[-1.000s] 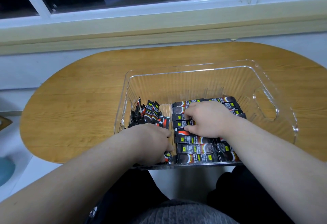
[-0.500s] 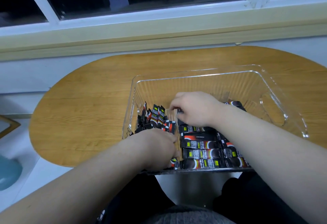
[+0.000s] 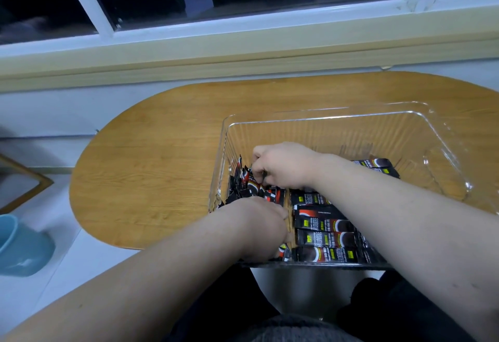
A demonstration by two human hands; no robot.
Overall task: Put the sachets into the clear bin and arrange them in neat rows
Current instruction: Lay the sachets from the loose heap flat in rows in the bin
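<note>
A clear plastic bin stands on the oval wooden table. Inside it, black sachets lie flat in a row along the near middle, with a few more at the right back. At the bin's left side a loose bunch of sachets stands on end. My right hand reaches across to that bunch and its curled fingers pinch one of the upright sachets. My left hand is low in the near left corner, fingers curled down among sachets; what it holds is hidden.
The bin's far half is bare, and a handle cut-out opens its right wall. A window sill runs behind the table. On the floor at the left lie a blue container and a wooden frame.
My right hand moved from the flat row in the middle leftward and back to the upright bunch. My left hand stayed in the near left corner. The camera view shifted left.
</note>
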